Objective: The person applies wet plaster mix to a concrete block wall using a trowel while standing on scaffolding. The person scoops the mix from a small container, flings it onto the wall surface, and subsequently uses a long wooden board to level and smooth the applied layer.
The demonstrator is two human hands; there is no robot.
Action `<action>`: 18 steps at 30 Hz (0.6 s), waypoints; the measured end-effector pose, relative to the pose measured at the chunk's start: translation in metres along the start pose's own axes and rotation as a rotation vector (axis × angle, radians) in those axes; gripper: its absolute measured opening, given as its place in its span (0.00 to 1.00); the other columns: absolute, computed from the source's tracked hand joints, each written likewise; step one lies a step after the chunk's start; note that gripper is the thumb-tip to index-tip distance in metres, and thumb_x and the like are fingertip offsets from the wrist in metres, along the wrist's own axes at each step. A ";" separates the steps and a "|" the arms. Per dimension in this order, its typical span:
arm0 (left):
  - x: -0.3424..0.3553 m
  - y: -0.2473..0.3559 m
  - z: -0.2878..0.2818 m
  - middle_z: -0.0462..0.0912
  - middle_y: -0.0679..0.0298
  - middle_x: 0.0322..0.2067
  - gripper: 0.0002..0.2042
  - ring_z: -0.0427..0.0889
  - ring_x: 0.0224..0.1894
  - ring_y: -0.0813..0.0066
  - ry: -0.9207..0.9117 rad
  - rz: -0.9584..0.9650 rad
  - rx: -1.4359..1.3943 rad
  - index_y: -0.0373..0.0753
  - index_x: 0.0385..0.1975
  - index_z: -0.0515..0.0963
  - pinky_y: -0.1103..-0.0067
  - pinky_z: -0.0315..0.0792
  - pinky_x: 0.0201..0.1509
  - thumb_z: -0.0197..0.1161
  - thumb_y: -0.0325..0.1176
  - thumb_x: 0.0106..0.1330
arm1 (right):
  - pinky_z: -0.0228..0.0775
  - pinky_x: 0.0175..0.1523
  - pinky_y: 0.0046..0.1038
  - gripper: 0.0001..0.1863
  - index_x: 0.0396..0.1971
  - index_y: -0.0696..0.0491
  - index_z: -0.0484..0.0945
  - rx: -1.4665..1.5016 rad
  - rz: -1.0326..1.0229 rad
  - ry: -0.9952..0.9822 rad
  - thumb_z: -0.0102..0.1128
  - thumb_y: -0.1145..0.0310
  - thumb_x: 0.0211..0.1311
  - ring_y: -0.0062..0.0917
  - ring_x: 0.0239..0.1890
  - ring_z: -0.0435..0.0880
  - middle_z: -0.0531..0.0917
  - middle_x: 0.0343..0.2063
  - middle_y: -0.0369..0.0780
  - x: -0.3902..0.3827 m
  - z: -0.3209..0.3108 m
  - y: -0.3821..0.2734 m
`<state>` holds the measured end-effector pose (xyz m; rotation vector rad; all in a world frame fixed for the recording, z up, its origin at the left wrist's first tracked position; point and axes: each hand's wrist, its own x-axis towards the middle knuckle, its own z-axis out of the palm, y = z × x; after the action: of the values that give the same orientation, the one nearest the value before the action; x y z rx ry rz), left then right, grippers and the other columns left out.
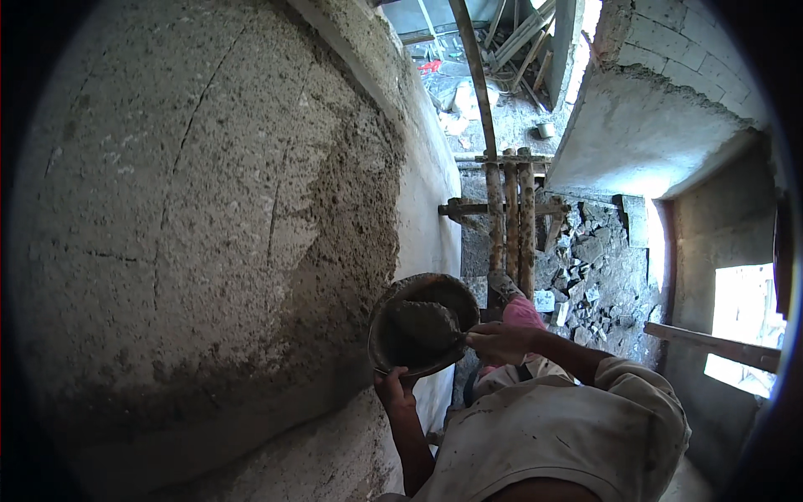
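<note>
My pale, spotted shirt is filling the view closest to me. My left hand is gripping the near rim of the bowl, thumb lying over the edge. My right hand is closing its fingers on what looks like a trowel; my fist is hiding the handle. Its mortar-coated blade is lying inside the bowl, its long axis running leftward and slightly away from my fist. The bowl's mouth is facing up, just beside the rough wall, where dark scored lines are running lengthwise. Beyond, my shoe is resting by three poles that are stretching away from me. Rubble is lying right of them; farther off, a small pail is standing.
</note>
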<state>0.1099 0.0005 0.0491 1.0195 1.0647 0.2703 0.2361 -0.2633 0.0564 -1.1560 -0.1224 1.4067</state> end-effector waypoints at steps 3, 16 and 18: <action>0.030 -0.009 -0.008 0.73 0.60 0.46 0.32 0.77 0.42 0.66 0.071 -0.159 0.036 0.41 0.53 0.69 0.71 0.82 0.35 0.57 0.16 0.40 | 0.67 0.25 0.21 0.17 0.41 0.51 0.69 0.286 -0.095 -0.041 0.42 0.52 0.72 0.17 0.21 0.73 0.74 0.25 0.34 -0.019 0.003 -0.019; 0.010 0.021 0.077 0.75 0.57 0.46 0.28 0.76 0.44 0.61 0.255 -0.101 0.041 0.38 0.49 0.72 0.70 0.76 0.42 0.59 0.14 0.41 | 0.67 0.24 0.26 0.19 0.46 0.54 0.64 0.031 -0.882 1.444 0.61 0.64 0.61 0.23 0.21 0.75 0.76 0.27 0.39 0.036 -0.111 -0.208; -0.001 0.025 0.066 0.75 0.54 0.45 0.23 0.76 0.45 0.57 -0.059 0.741 0.770 0.38 0.45 0.73 0.67 0.75 0.45 0.60 0.15 0.45 | 0.66 0.24 0.30 0.18 0.45 0.55 0.64 -0.294 -1.000 1.762 0.59 0.64 0.61 0.27 0.20 0.74 0.75 0.27 0.41 0.105 -0.142 -0.236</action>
<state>0.1706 -0.0237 0.0761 2.1001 0.6915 0.4336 0.5217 -0.1995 0.0890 -1.8025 0.3270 -0.7402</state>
